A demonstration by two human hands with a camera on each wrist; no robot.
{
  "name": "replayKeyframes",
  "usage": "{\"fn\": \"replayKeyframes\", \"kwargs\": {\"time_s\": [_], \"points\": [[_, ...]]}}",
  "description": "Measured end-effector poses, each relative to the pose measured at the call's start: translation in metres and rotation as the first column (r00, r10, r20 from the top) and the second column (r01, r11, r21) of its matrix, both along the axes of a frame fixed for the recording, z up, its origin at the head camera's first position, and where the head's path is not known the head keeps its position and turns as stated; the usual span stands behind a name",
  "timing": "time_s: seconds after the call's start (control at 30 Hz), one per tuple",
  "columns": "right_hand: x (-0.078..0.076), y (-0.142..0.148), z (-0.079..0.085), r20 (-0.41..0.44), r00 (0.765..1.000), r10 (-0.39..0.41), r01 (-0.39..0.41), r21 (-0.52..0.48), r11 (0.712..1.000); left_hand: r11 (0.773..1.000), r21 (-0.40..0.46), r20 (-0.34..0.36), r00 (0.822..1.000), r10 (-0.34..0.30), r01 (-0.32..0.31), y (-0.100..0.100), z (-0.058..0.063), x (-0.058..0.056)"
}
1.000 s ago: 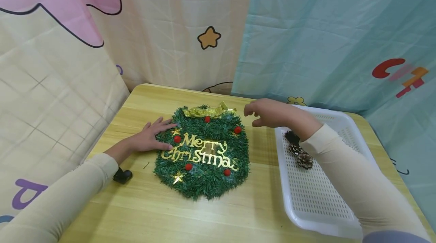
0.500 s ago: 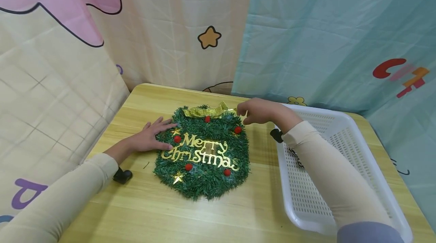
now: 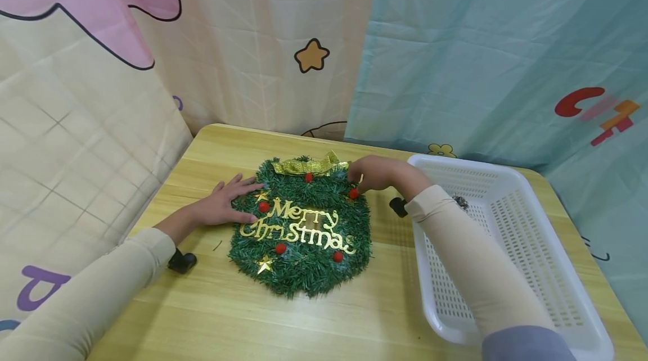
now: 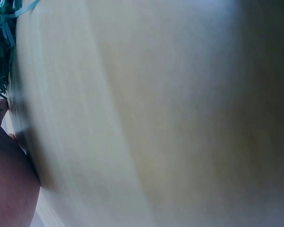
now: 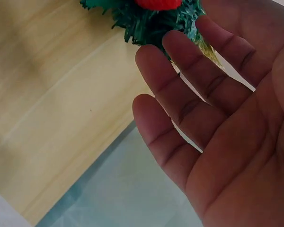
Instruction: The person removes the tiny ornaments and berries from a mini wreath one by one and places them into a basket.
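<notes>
Between the two hands, on the middle part of the table (image 3: 304, 327), lies the green wreath (image 3: 304, 276), flat and with its decorated side up. Its outline is nearly round, so one cannot speak of a clear long axis; only the gold lettering (image 3: 310, 235) gives a direction, running from left to right and coming slightly nearer at its right end. For the left hand (image 3: 223, 203), the wreath lies to the right: this hand rests over its left border, with fingers spread and released, and does not grasp it. For the right hand (image 3: 377, 172), the wreath lies to the left and toward the near side, because this hand stands at the far right border. It is the closer one to the red ball (image 3: 353, 193) there, and also to the right end of the gold bow (image 3: 304, 166) on the far border. Its visible fingers are loosely bent and the palm carries nothing, but the thumb tip is out of sight in the wrist view, so whether it pinches a small sprig cannot be told. Well to the right of the wreath, under the right forearm, stands the white basket (image 3: 429, 310).
</notes>
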State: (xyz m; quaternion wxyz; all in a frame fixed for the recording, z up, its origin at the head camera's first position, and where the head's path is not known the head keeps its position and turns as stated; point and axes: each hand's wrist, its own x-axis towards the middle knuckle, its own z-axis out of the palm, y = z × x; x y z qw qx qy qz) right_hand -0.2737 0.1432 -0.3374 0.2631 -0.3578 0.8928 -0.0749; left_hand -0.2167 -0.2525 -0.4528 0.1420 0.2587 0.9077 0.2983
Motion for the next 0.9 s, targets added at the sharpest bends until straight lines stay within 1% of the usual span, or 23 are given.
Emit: {"fn": "replayKeyframes", "kwargs": {"time_s": [0.17, 0.4, 0.57, 0.9], "points": [[0.0, -0.003, -0.005, 0.005, 1.0, -0.007, 0.006, 0.02, 1.0, 1.0, -0.001, 0.002, 1.0, 0.003, -0.003, 0.0, 0.001, 0.001], [0.001, -0.006, -0.009, -0.002, 1.0, 0.012, -0.012, 0.02, 1.0, 1.0, 0.02, 0.003, 1.0, 0.002, -0.003, 0.001, 0.003, 0.003], [0.001, -0.007, -0.013, 0.0, 1.0, 0.02, -0.02, 0.038, 0.999, 1.0, 0.017, 0.006, 1.0, 0.004, -0.004, 0.002, 0.003, 0.003], [0.002, -0.009, -0.015, 0.025, 1.0, 0.0, -0.001, 0.04, 0.999, 1.0, 0.019, 0.009, 1.0, 0.004, -0.004, 0.002, 0.002, 0.002]]}}
